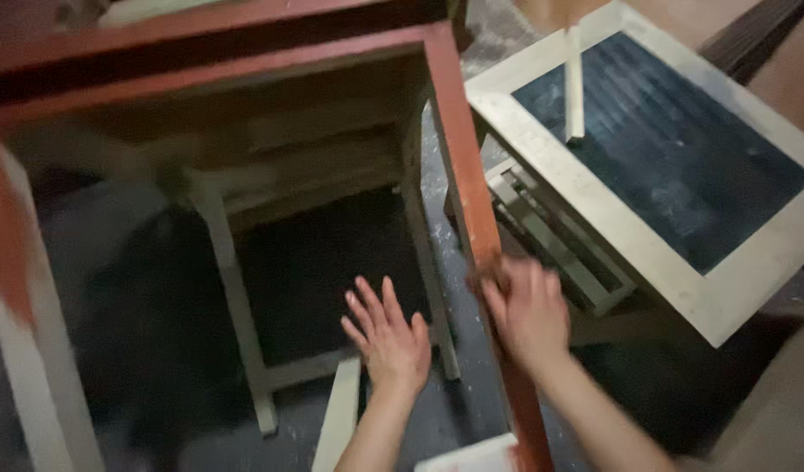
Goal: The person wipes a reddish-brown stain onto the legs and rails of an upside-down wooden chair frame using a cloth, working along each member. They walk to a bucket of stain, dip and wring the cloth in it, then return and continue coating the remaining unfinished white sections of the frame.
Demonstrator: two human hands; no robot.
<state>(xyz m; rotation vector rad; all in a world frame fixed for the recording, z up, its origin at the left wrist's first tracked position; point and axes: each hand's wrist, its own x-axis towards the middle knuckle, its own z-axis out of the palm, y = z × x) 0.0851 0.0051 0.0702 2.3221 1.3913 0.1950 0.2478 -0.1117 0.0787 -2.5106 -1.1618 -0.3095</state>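
So the red-brown frame [459, 166] is where the work is: a square wooden frame seen from above, top rails painted reddish brown, sitting over a pale wooden inner structure [236, 288] with legs going down to a dark floor. The paint looks like it covers the far rail and the right rail pretty fully, but the left side goes patchy, red up top and bare pale wood lower down, so I'd say the coating is only partly done there. It's blurry on that side, so take that loosely. The right hand [526, 310] rests on the right rail, fingers curled over its edge and pressing or gripping it; I can't tell if there's a rag or sandpaper under it. The left hand [389, 336] hovers inside the frame opening, fingers spread wide, holding nothing. Off to the right, well apart from the hands, sits a second pale frame with a dark panel [673, 140], unpainted as far as I can see, with a loose wooden stick [574, 83] lying across it. A pale strip [339, 419] lies on the floor near the left wrist.
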